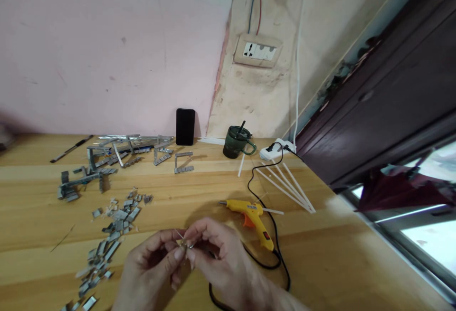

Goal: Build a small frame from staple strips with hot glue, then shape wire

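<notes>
Near the table's front edge, my left hand (149,266) and my right hand (219,254) meet, thumbs and fingers pinched together. Between their fingertips is a small shiny piece (184,243) with a thin strand sticking up; its exact kind is too small to make out. Just beyond my right hand lies a yellow glue gun (253,215) with an orange trigger, its nozzle facing left and a white glue stick (273,211) in its back. Left of my left hand, small grey metallic-looking pieces (120,216) are scattered over the wooden table (338,259).
Grey frames (183,163) built from small pieces stand along the back, near a pen (71,148). A black phone (185,127) leans on the wall. A dark green mug (235,142), a power strip (277,149) and loose white glue sticks (288,185) lie back right. The black cord (276,235) loops right.
</notes>
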{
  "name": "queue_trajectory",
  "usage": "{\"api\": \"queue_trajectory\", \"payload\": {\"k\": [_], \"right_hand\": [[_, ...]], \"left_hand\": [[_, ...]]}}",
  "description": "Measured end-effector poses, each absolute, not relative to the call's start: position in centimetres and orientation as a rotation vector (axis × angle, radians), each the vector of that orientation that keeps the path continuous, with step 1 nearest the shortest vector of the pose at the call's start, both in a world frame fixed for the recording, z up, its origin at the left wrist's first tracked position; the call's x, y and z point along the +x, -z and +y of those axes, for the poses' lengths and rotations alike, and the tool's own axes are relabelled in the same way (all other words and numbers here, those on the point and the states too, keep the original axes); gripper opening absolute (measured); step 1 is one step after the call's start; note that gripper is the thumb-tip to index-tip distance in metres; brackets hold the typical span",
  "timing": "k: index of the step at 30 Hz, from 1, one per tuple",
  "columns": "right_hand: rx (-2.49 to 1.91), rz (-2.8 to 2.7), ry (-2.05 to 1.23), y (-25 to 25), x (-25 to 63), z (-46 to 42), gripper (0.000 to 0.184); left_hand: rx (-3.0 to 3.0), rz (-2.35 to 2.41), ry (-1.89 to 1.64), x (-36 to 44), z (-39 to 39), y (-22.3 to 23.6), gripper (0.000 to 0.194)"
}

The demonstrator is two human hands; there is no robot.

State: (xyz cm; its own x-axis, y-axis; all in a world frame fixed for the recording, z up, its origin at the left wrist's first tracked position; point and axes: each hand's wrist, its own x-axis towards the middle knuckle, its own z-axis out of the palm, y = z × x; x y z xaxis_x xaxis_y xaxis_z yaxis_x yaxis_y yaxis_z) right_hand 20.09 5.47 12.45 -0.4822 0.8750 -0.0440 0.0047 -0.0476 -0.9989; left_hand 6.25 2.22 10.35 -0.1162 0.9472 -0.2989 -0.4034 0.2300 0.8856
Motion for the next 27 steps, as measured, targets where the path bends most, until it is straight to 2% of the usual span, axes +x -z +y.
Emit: {"api": "queue_trajectory", "payload": {"k": [4,7,9,14,21,27], "right_hand": [[-0.907,-1.467,-1.747,-12.7,20.4,5.7,0.034],[-0.874,-1.383,-1.864,-12.8,20.5,5.9,0.039],[-0.885,-1.338,-1.891,-12.8,20.4,6.0,0.035],[-0.900,-1.309,-1.885,-12.3,20.1,6.0,0.014],[-0.885,-1.333,-1.950,-12.0,20.3,6.4,0.026],[-0.945,-1.380,-1.912,-12.1,20.4,6.2,0.014]], "left_hand": [[0.606,1.152,-1.333,6.2,1.9,-10.6,0.019],[0.635,1.108,-1.354,6.2,1.8,-10.8,0.014],[0.644,1.081,-1.349,6.3,1.9,-11.0,0.015],[0.677,1.136,-1.303,6.1,2.1,-11.7,0.020],[0.579,1.137,-1.360,5.9,2.0,-11.5,0.022],[0.492,1.077,-1.333,5.8,2.2,-11.5,0.024]]}}
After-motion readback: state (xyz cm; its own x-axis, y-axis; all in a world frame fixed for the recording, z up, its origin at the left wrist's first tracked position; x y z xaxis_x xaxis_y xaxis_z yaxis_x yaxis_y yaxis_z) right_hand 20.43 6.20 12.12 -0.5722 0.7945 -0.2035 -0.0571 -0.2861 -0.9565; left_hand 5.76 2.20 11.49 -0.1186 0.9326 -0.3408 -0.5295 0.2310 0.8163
